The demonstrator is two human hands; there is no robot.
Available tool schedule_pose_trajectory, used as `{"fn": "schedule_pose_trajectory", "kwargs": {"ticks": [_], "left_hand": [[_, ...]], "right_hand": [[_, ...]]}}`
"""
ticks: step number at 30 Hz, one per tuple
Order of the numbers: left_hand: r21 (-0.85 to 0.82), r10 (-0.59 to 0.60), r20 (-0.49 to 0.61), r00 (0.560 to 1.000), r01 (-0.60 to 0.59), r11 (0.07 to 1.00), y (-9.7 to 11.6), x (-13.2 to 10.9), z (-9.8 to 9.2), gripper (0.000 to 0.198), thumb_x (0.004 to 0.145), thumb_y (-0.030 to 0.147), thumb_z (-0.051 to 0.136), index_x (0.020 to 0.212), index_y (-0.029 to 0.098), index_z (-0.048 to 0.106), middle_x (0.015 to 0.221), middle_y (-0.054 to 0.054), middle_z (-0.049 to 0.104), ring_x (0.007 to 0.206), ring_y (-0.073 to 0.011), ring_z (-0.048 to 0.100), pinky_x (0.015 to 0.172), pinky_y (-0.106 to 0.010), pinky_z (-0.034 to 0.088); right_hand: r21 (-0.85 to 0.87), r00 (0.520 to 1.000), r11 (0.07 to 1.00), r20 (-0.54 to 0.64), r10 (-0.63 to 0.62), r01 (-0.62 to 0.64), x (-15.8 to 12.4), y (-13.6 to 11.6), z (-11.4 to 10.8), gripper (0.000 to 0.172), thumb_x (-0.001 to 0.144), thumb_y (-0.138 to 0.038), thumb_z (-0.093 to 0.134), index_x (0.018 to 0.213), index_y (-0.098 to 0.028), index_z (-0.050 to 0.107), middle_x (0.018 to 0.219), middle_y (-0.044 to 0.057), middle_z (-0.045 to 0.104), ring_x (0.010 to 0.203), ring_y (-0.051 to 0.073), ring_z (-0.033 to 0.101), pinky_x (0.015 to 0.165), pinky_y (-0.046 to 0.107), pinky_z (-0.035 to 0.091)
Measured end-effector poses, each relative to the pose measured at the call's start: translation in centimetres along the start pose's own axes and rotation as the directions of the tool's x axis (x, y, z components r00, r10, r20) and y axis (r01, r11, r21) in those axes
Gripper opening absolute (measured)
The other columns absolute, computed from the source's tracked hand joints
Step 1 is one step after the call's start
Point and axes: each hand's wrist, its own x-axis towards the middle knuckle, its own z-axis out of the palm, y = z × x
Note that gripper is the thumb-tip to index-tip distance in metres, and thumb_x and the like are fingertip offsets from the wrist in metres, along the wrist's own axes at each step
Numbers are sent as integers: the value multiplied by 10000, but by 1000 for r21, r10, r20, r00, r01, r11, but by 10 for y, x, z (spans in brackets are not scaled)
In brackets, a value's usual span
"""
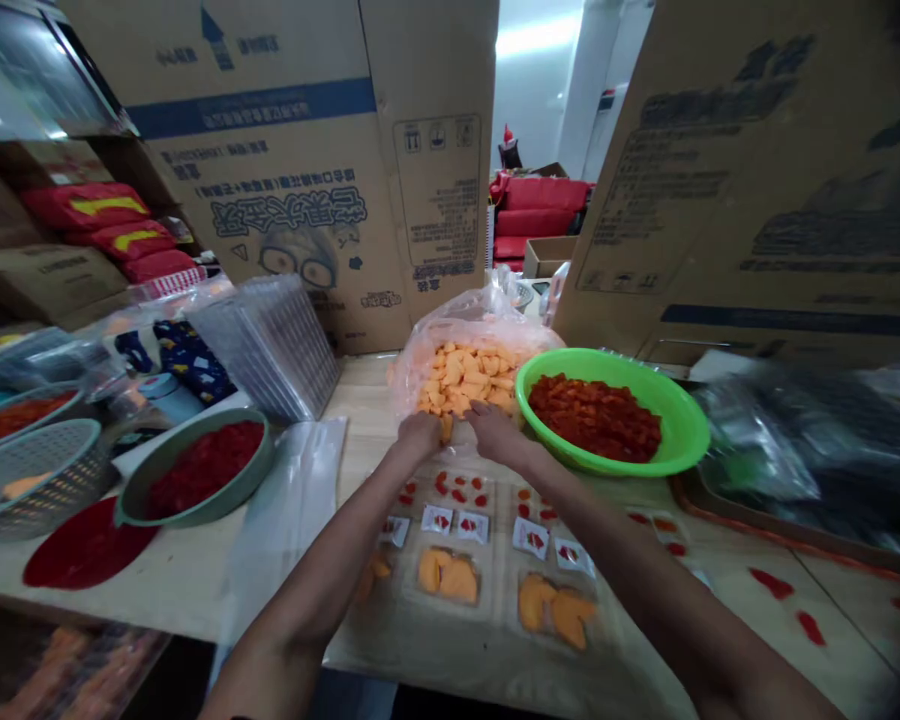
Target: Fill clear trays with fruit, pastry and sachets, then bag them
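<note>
Orange slices [469, 375] lie heaped in a clear plastic bag [412, 370] that gapes towards me. At its mouth, my left hand [421, 434] is closed with its fingers curled by an orange piece. My right hand [493, 430] reaches over the front of the heap, fingers apart and touching the slices. Below my hands, clear plastic trays [446, 572] hold orange slices, small white printed sachets [472, 526] and red pieces in separate compartments. My forearms cover part of the outer trays.
A bright green basin [686, 425] of dark red pieces stands to the right. On the left are a grey-green bowl [266, 460] of red pieces, stacked clear trays [270, 345] and a perforated basket [37, 480]. Cardboard sheets [300, 150] rise behind. Red scraps [810, 628] lie at right.
</note>
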Motion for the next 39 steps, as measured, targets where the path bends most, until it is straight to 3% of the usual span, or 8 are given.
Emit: {"fn": "schedule_pose_trajectory", "kwargs": {"ticks": [8, 12, 14, 19, 25, 31, 35, 39], "left_hand": [[-554, -55, -23, 998, 33, 832, -40, 1, -3, 402, 844, 133, 551, 1243, 131, 601, 1043, -88, 718, 933, -172, 679, 796, -262, 537], [-962, -9, 28, 1000, 30, 272, -32, -16, -14, 405, 673, 194, 763, 1058, 131, 656, 861, -23, 667, 721, -112, 622, 696, -236, 525], [-989, -12, 28, 1000, 29, 147, -22, -32, -17, 486, 592, 192, 807, 1055, 146, 667, 762, 28, 610, 638, -80, 567, 626, -197, 482], [-957, 52, 17, 999, 1, 289, 24, -93, -3, 426, 618, 239, 788, 1014, 142, 664, 728, 47, 573, 598, -64, 519, 563, -171, 428], [-895, 386, 124, 914, -65, 442, 117, -161, 63, 306, 737, 247, 702, 1024, 165, 634, 777, 37, 561, 605, -70, 502, 555, -184, 392], [-769, 432, 175, 885, -151, 621, 186, -177, 126, 182, 786, 164, 668, 967, 154, 661, 704, 38, 575, 636, -97, 498, 601, -210, 385], [-581, 475, 133, 870, -319, 748, 196, -183, 142, 158, 818, 122, 648, 970, 155, 673, 845, -17, 643, 785, -151, 586, 739, -269, 461], [-276, 566, 0, 824, -544, 792, 190, -190, 145, 198, 864, 114, 609, 1034, 175, 691, 1054, -81, 610, 1006, -216, 575, 877, -346, 487]], "right_hand": [[43, 982, 982, -39, 184, -183, 48, -1, 24, 472, 719, -71, 656, 1189, -66, 614, 1229, 244, 580, 1188, 361, 517, 1009, 488, 363], [220, 961, 942, -58, 271, -253, 40, 2, 5, 300, 841, -206, 602, 1120, -95, 620, 1014, 151, 656, 950, 262, 623, 801, 340, 463], [326, 954, 910, -63, 293, -258, 14, 7, -10, 314, 933, -285, 494, 1181, -111, 575, 844, 56, 645, 755, 179, 613, 659, 263, 453], [809, 948, 587, -170, 269, -21, -121, 38, -51, 340, 849, -418, 608, 1077, -167, 577, 695, -44, 544, 586, 97, 490, 521, 192, 358], [918, 775, 292, 26, 632, -270, -286, 68, -37, 369, 717, -394, 697, 972, -190, 527, 770, 3, 612, 608, 147, 582, 559, 270, 480], [761, 834, 556, -34, 550, -335, -341, 83, 7, 230, 801, -329, 597, 967, -172, 629, 879, 60, 684, 799, 193, 624, 724, 303, 499], [536, 937, 791, 3, 349, -296, -339, 89, 17, 267, 807, -149, 525, 995, -164, 713, 950, 80, 664, 854, 191, 623, 812, 312, 499], [286, 914, 901, -150, 378, -326, -347, 89, 24, 354, 803, -62, 492, 1040, -157, 738, 1030, 127, 622, 973, 233, 605, 911, 364, 492]]}}
